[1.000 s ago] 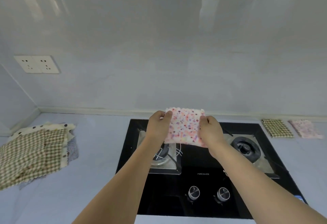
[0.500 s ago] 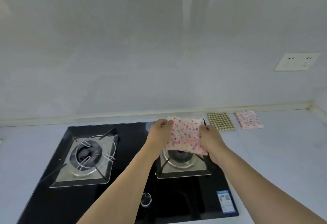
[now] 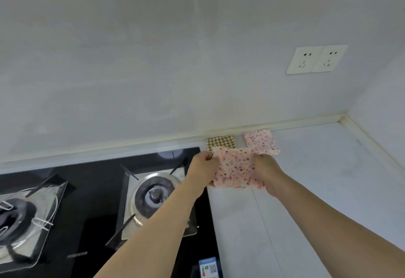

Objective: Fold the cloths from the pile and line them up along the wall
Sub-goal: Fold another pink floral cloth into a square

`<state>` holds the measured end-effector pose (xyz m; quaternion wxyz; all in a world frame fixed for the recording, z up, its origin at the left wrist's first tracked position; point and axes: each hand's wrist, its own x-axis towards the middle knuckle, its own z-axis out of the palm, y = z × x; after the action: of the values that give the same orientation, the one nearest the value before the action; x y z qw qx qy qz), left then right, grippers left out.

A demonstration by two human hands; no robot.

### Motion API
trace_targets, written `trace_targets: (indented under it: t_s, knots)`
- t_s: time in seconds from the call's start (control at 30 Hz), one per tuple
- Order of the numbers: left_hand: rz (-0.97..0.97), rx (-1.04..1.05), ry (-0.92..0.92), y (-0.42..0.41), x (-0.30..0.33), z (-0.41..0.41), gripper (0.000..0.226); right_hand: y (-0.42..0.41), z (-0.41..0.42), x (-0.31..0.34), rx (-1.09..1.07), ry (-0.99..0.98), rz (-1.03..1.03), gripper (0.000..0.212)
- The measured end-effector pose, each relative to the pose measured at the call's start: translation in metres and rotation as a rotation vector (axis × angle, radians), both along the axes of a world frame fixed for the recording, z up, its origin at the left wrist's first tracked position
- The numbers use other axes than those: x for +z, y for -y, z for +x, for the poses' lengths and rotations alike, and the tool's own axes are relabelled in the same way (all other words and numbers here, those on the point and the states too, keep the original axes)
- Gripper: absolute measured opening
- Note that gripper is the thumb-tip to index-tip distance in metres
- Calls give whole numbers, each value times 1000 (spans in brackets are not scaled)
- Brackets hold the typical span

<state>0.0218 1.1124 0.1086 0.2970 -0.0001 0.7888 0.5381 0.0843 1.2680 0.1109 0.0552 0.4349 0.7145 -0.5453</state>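
Both hands pinch a folded cloth above the worktop.
Left hand (image 3: 202, 164) and right hand (image 3: 266, 169) each grip a side of the pink speckled cloth (image 3: 235, 169), right of centre frame; beyond it, a checked cloth (image 3: 220, 142) and another speckled cloth (image 3: 262, 141) lie against the wall (image 3: 153, 69), with the hob (image 3: 87, 190) at lower left.

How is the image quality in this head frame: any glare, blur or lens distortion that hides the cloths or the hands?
Head view: soft, even light, no hard shadows; pale glare spots on the black hob glass; wide-angle bend in the wall joint; slight softness overall, yet the floral cloth held by the left hand and right hand, the checked cloth and the folded floral cloth stay readable.
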Motion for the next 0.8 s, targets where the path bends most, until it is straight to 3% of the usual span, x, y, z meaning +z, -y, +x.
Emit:
trace_targets:
  t_s: [0.1,0.37,0.47,0.67,0.8]
  knots:
    - [10,-1,31,-63,-22,-20,15,-61,-18,-7,95,-14,48,37]
    - [-42,61,68,-179,-71,-76,12,-169,-86,-58,-94,8,-110,27]
    - [-63,59,57,-199,-88,-91,22,-186,-100,-75,-90,28,-114,28]
    - [-117,56,21,-221,-101,-99,12,-207,-104,-100,48,-6,-56,33]
    - [-142,94,-8,-223,-100,-93,17,-210,-99,-105,69,27,-25,12]
